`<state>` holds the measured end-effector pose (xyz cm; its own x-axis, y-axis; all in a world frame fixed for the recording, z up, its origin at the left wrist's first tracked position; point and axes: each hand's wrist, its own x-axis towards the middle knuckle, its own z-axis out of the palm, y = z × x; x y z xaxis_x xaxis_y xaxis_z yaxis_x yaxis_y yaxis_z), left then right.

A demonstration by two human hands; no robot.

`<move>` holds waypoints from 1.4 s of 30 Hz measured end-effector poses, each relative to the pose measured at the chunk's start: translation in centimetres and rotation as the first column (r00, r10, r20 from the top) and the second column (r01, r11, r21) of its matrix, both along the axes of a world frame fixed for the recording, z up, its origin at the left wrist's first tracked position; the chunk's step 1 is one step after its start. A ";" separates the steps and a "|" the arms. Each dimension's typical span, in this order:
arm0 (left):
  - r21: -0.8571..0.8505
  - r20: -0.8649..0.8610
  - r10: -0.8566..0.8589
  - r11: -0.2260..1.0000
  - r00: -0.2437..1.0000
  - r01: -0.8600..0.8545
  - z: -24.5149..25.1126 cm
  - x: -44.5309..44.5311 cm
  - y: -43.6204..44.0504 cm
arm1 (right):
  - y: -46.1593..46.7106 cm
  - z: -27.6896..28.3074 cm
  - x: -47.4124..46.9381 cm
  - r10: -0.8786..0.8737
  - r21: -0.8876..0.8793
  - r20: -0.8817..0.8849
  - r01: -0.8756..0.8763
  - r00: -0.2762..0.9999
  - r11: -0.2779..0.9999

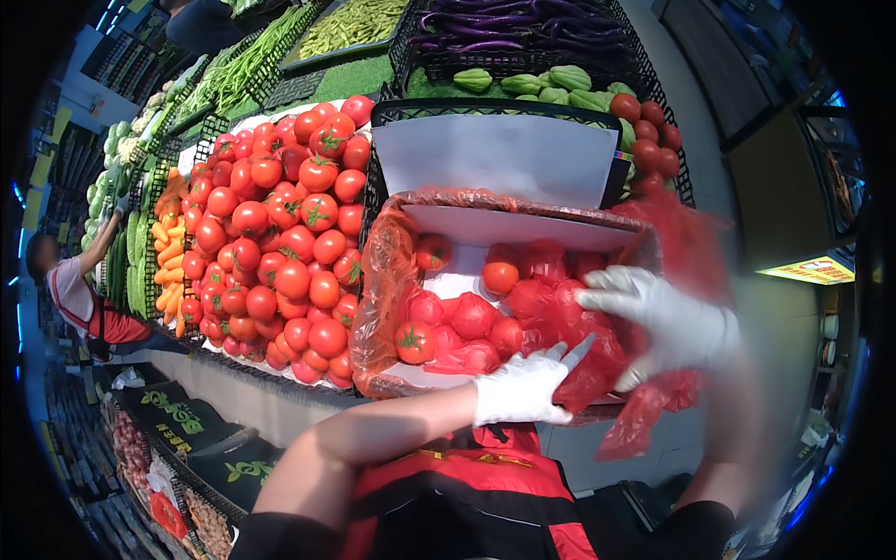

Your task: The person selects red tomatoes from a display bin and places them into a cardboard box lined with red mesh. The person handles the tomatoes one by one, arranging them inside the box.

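Note:
A box lined with orange-red plastic film (381,308) stands before me, holding several tomatoes (500,277), some loose and some covered by thin red plastic bags (472,315). My left hand (521,388), in a white glove, reaches over the near rim with fingers apart. Its fingertips touch crumpled red plastic (588,371) over the tomatoes at the box's right side. My right hand (658,322), gloved too and partly blurred, curves over the same plastic from the right, thumb low and fingers high. Whether it grips the film is unclear.
A heap of tomatoes (280,231) fills the display at left, with carrots (168,262) beyond. Behind the box stand a crate with a white panel (490,157), chayotes (570,78) and eggplants (518,24). Another person (73,287) reaches toward vegetables at far left.

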<state>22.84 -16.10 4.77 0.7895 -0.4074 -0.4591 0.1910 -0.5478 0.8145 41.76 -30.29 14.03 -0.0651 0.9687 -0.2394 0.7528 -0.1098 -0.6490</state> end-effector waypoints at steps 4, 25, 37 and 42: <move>-0.264 -0.006 0.058 0.963 0.998 -0.057 2.3 -1.1 7.7 | 8.8 -9.0 -1.3 -0.133 0.008 -0.107 0.135 0.985 0.991; -0.785 -0.523 0.570 -0.034 0.633 -0.618 1.3 -10.6 13.5 | 24.1 -25.2 -13.0 -0.527 -0.023 0.401 0.583 0.749 0.812; -0.808 -0.464 0.837 -0.265 0.290 -0.527 5.0 -20.5 21.3 | 17.3 -13.5 -6.0 -0.451 -0.457 -0.889 0.233 -0.080 0.859; -0.665 -0.094 0.981 0.063 0.167 -0.744 6.5 -21.8 33.0 | 25.1 -2.8 -8.1 -0.294 -0.239 -0.946 0.322 0.135 0.916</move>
<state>1.04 16.88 11.32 0.7321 0.6659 -0.1435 -0.0875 0.3008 0.9497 33.67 -5.20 11.23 0.0788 0.9719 -0.2217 -0.5419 -0.1449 -0.8279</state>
